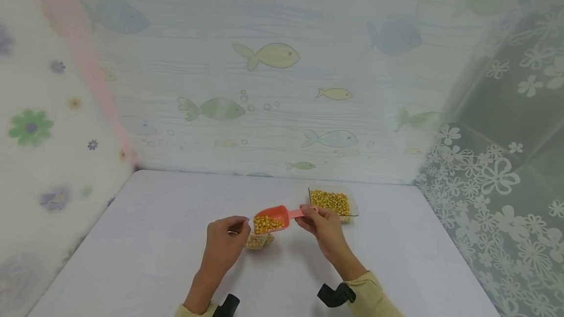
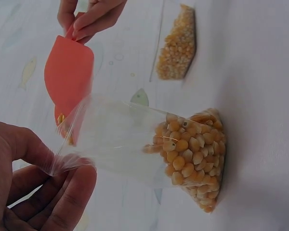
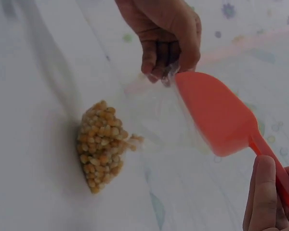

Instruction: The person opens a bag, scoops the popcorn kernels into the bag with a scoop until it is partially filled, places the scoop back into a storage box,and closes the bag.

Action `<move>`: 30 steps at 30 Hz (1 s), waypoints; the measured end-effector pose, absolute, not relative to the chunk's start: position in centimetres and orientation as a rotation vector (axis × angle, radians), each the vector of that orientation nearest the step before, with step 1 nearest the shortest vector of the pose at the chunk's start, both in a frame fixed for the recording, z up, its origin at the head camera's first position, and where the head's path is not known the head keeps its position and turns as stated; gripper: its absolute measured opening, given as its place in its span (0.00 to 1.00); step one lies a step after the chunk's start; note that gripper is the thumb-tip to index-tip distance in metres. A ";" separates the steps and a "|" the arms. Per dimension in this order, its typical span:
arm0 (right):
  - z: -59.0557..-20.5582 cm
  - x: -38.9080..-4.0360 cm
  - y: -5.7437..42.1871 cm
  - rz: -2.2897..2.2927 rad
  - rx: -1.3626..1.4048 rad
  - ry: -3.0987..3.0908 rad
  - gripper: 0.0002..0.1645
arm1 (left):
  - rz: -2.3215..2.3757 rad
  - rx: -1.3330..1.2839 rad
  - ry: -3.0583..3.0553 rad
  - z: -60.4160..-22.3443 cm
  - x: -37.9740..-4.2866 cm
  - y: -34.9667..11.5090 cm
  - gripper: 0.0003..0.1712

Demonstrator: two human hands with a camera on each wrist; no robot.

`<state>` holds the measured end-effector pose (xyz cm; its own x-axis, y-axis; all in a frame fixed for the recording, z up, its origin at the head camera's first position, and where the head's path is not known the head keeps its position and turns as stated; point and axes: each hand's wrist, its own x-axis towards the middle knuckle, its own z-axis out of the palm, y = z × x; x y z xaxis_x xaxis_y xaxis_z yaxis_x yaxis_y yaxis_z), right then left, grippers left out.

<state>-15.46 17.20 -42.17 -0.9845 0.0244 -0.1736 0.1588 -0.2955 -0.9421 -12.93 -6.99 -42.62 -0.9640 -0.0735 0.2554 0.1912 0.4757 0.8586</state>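
Left hand [image 1: 223,244] pinches bag [image 2: 123,137] at rim; right hand [image 1: 327,233] clamped on scoop [image 3: 214,113]. Scooped kernels [image 1: 266,224] could spill if bag, opening poorly seen, sags.

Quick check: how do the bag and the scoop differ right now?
The bag is clear; the scoop is orange-red. The bag rests on the table, its top pinched by the left hand; the right hand holds the scoop in the air. Both contain corn.
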 end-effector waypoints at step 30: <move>-38.1 -15.5 15.4 -2.193 -0.160 2.340 0.12 | -1.500 -0.111 -2.469 -42.2 -13.0 -6.7 0.07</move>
<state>-15.51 15.42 -38.10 -0.9926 -0.0248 0.1185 -0.1199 0.0634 -0.9908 -13.03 -6.69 -42.20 -0.9657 -0.0644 0.2514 0.1934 0.4672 0.8627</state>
